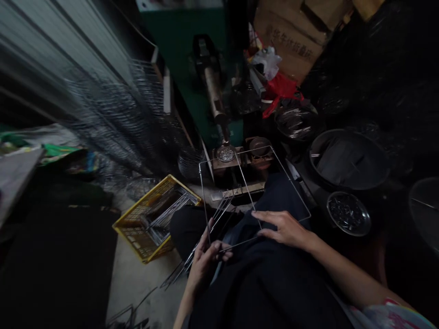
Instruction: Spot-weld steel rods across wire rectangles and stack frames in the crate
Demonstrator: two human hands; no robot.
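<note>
A rectangular wire frame (288,179) with a straight middle wire (245,183) is held over my lap. My left hand (206,258) has its fingers closed around the frame's near left corner. On the near end of the middle wire, my right hand (286,230) pinches with thumb and fingers. The frame's far side overlaps, in my view, a round metal disc (225,153) on the machine; whether they touch, I cannot tell. Several loose wires (222,208) lie across my left leg, passing behind my left hand.
Ahead stands a green machine (178,50) with a metal arm (213,93). A yellow crate (128,224) holding wire pieces sits at left, below stacked wire racks (113,105). Dark round trays (350,160) and a bowl of small metal parts (348,214) are at right, with cardboard boxes (288,41) behind.
</note>
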